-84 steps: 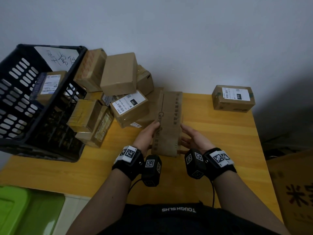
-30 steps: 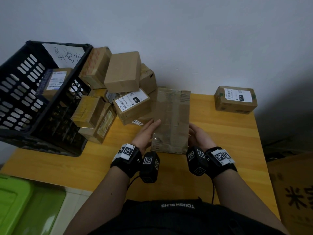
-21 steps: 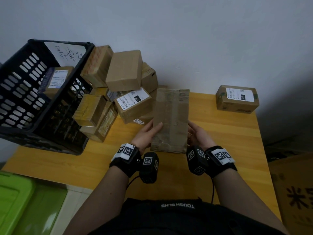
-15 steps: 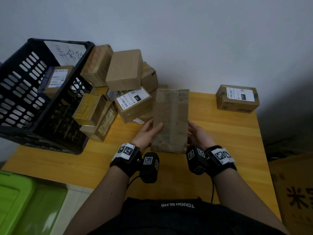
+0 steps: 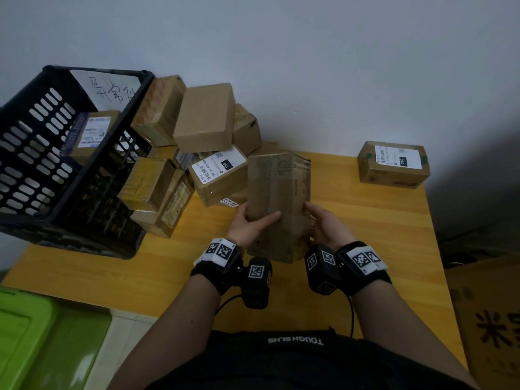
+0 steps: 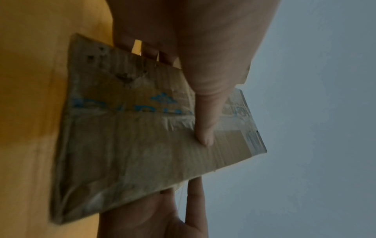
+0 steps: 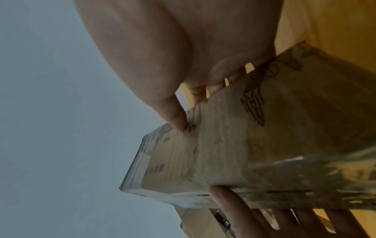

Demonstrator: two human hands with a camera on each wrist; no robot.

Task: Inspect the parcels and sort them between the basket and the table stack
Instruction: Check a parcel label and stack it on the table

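parcel in hand (image 5: 278,204): flat, elongated cardboard box, worn and taped, held clear of the table between both hands, long axis running 12 to 6 away from the body, top end tipped toward the wall. left hand (image 5: 253,223) clamps the 9 o'clock edge, thumb laid across the upper face, fingers (image 6: 150,51) under the far side. right hand (image 5: 326,226) clamps the 3 o'clock edge, thumb on the face near the corner, fingers wrapped beneath. hands set apart by the parcel's width, both about level, neither clearly nearer. no label visible on the upper face; printing is blurred in the wrist views. judgement: inspection in progress, destination undecided. black basket (image 5: 42,218) lies at 9–10 o'clock, tilted, one labelled parcel inside; the left hand is nearer it. unsorted pile (image 5: 202,136) sits at 11 o'clock between basket and parcel, leaning against the wall. single labelled parcel (image 5: 394,164) at 2 o'clock, well apart, probably the start of the table stack; right hand nearer. surface: yellow wooden table (image 5: 380,235). grey wall behind; green bin (image 5: 25,333) on the floor at 7 o'clock; printed carton (image 5: 489,319) at 4 o'clock.
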